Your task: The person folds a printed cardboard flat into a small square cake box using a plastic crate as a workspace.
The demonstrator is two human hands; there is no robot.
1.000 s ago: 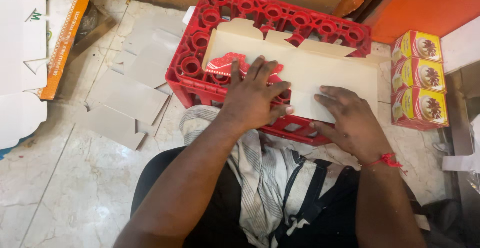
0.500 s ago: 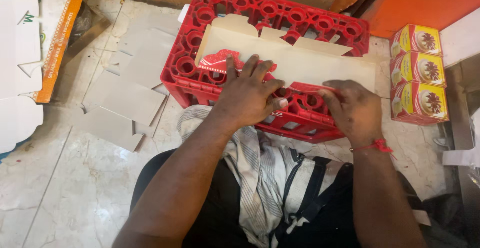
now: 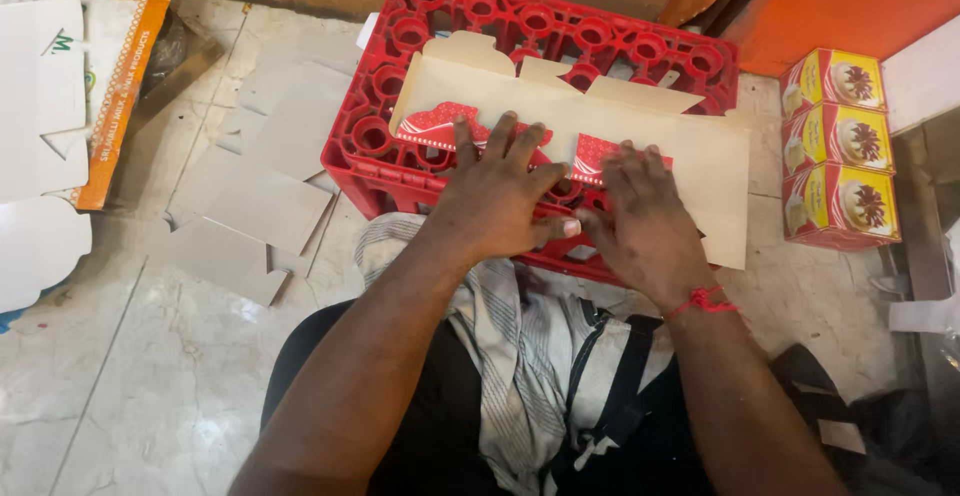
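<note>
A flat cream cardboard box blank (image 3: 560, 106) with red printed flaps lies on top of an upturned red plastic crate (image 3: 480, 16). My left hand (image 3: 495, 201) presses flat on the near edge of the blank, fingers spread toward a folded red flap. Beside it my right hand (image 3: 645, 221), a red thread at the wrist, presses down on another folded red flap. Both palms cover the folded near strip of the blank.
Three stacked yellow-and-red assembled boxes (image 3: 838, 146) stand to the right of the crate. Loose grey cardboard sheets (image 3: 250, 196) lie on the marble floor at left, with white cut blanks (image 3: 40, 136) and an orange-edged sheet (image 3: 120, 86) beyond. An orange wall (image 3: 860, 6) rises behind.
The near side of the blank has been folded up and over, so red printed flaps show. Both hands moved closer together and further onto the blank.
</note>
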